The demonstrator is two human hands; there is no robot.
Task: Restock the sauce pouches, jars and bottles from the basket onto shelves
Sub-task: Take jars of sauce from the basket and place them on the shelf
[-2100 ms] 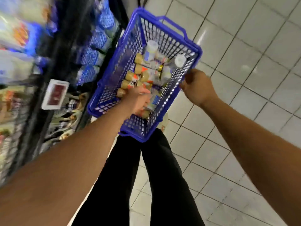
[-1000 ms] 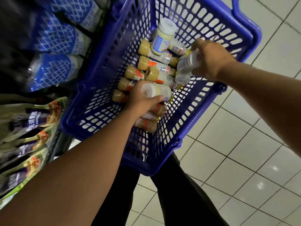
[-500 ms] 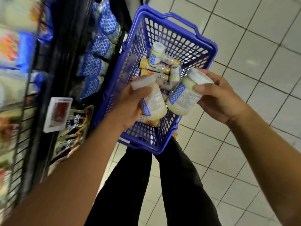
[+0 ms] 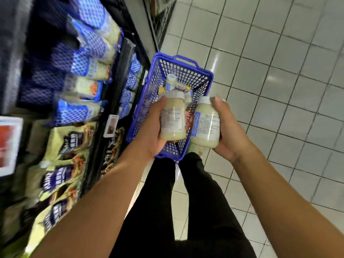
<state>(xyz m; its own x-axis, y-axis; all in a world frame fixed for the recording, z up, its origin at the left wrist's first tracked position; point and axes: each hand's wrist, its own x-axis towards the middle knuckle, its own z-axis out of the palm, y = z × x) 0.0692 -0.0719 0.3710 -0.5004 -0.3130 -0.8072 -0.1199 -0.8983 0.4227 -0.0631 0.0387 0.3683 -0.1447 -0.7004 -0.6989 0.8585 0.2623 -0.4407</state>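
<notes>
Both jars have risen clear of the basket (image 4: 202, 71), the left hand (image 4: 152, 131) wrapped around one jar (image 4: 172, 116) and the right hand (image 4: 229, 131) around the other (image 4: 205, 125), where knocking them together could loosen either hold.

Pale square tiles with dark grout covered the floor (image 4: 279, 71), shining in patches under the light. Legs in black trousers (image 4: 197, 211) stood on it, seen from above and slightly apart. A small white-framed price tag (image 4: 111, 125) with a reddish card hung to the left. A larger, blurred tag (image 4: 8, 144) showed at the left edge. A dark wire grille (image 4: 160, 17) rose beside the floor at the top.
</notes>
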